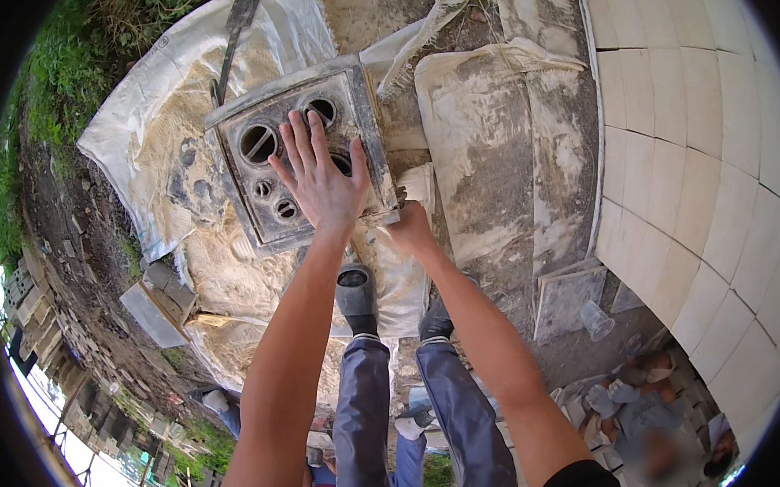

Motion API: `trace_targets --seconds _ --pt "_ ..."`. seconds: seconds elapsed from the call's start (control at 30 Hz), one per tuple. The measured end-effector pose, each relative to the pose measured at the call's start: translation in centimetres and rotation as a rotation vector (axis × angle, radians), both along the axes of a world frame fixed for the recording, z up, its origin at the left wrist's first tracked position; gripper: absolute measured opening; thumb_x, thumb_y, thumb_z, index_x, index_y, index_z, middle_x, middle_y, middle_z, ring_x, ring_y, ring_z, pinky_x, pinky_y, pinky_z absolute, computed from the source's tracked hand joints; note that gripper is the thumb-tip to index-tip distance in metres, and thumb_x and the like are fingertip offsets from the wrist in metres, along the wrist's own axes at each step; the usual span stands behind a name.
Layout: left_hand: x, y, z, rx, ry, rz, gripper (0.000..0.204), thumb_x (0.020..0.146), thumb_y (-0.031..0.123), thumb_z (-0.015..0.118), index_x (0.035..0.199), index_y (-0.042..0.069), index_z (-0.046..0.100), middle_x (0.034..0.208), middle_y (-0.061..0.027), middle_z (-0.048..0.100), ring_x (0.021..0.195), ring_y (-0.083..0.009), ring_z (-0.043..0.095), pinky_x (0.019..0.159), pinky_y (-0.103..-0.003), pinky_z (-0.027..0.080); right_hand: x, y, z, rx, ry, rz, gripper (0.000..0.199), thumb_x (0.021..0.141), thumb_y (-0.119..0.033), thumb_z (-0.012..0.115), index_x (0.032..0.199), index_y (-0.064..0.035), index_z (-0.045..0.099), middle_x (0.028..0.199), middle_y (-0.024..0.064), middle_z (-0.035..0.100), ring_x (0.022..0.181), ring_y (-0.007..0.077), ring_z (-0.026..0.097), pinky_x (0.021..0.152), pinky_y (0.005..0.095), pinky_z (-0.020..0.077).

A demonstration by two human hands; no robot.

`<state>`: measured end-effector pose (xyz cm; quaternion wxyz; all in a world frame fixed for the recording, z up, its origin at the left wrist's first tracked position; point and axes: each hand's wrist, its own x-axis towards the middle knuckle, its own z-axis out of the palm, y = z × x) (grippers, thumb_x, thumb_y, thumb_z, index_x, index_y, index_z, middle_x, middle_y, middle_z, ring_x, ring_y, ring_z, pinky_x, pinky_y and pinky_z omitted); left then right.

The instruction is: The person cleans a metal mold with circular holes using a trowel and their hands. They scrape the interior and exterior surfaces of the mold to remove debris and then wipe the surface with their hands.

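Note:
A dusty, box-like metal mould (234, 196) with several round holes in its top face sits tilted in front of me, over a sandy white sheet. My left hand (327, 183) lies on its top with the fingers spread, partly covering the holes. At the mould's near right corner my right hand (413, 230) is closed around the edge or a small grip there; the fingers' far side is hidden. A long flat metal bar (236, 37) stands out from the mould's far left side.
White woven sheeting (287, 13) spreads under the mould, with dusty sheets (476, 116) to its right. Pale blocks (678, 135) line the right side. A clear plastic cup (596, 320) lies near a leaning board (568, 301). Other people (654, 425) are at lower right. My boots (355, 290) stand close by.

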<state>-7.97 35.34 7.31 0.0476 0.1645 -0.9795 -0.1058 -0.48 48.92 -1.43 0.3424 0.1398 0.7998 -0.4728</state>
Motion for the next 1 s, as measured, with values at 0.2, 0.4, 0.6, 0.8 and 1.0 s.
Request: trace_targets --seconds 0.2,0.4,0.6,0.8,1.0 --pt "-0.2 0.2 0.2 0.011 0.015 -0.018 0.069 0.09 0.042 0.052 0.148 0.012 0.031 0.156 -0.0088 0.024 0.145 -0.0274 0.017 0.115 -0.054 0.006 -0.4 1.0 0.3 -0.152 -0.089 0.04 0.03 0.073 -0.019 0.072 0.077 0.009 0.063 0.068 0.0242 0.063 0.066 0.0295 0.064 0.061 0.0404 0.0471" --pt "-0.2 0.3 0.3 0.013 0.014 -0.006 0.068 0.089 0.04 0.055 0.146 0.011 0.034 0.155 -0.0096 0.026 0.144 -0.0276 0.019 0.115 -0.054 0.007 -0.4 1.4 0.7 -0.31 0.053 0.0 0.025 0.075 -0.015 0.072 0.087 0.0047 0.062 0.075 0.0161 0.064 0.069 0.0205 0.061 0.065 0.0353 0.0464" --pt "0.0 -0.4 0.9 0.062 0.08 -0.034 0.064 0.088 0.034 0.058 0.144 0.01 0.037 0.152 -0.0119 0.03 0.143 -0.029 0.024 0.115 -0.052 0.01 -0.9 4.0 -0.5 -0.905 -0.696 -0.302 0.019 0.081 -0.017 0.072 0.092 -0.0048 0.063 0.08 0.0056 0.063 0.075 0.0161 0.061 0.073 0.0345 0.0484" --pt "8.6 3.6 2.7 0.577 0.192 -0.349 0.032 0.071 -0.009 0.06 0.099 0.003 0.056 0.107 -0.0165 0.056 0.101 -0.0317 0.055 0.085 -0.044 0.042 -1.7 5.4 -1.8 -1.073 -0.815 -0.326 0.017 0.083 -0.02 0.07 0.083 -0.0068 0.06 0.068 -0.0016 0.052 0.067 0.0122 0.054 0.062 0.0279 0.0438" --pt "16.1 6.6 -0.6 0.802 -0.071 0.3 0.035 0.075 -0.006 0.051 0.109 -0.001 0.045 0.108 -0.0193 0.05 0.102 -0.0303 0.053 0.086 -0.04 0.042 -2.4 1.7 -0.5 -1.006 -0.962 -0.233 0.018 0.082 -0.018 0.067 0.071 -0.0109 0.054 0.06 -0.0032 0.046 0.052 0.006 0.042 0.046 0.0239 0.0309"
